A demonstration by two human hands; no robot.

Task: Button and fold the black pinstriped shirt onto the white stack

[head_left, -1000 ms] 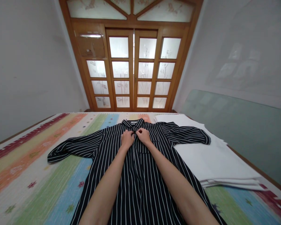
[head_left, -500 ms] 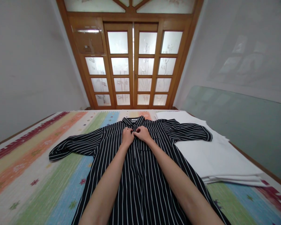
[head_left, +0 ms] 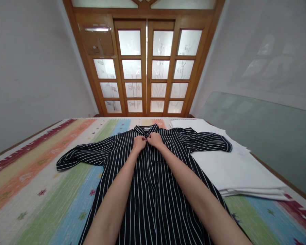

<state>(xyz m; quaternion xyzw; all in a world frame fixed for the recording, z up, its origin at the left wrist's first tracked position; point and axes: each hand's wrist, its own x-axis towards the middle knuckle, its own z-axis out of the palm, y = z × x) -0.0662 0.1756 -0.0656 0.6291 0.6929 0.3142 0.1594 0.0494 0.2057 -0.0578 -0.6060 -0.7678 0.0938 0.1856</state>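
Note:
A black shirt with white stripes (head_left: 140, 190) lies spread face up, its collar at the far end and its sleeves out to both sides. My left hand (head_left: 139, 143) pinches the front edge of the shirt just below the collar. Close beside it, my right hand (head_left: 155, 139) is closed on the other side of the same front opening. The fingertips of both hands nearly meet at the placket. Any button between them is too small to make out.
Under the shirt is a colourful striped bedspread (head_left: 40, 200). A stack of folded white cloth (head_left: 234, 170) lies to the right, partly beneath one sleeve. A pale green headboard-like panel (head_left: 265, 132) stands along the right wall. Wooden glazed doors (head_left: 146, 68) are at the back.
The view has shifted slightly. My hands stay at the placket below the collar, with their fingers moved a little and the right hand turned more knuckles-up.

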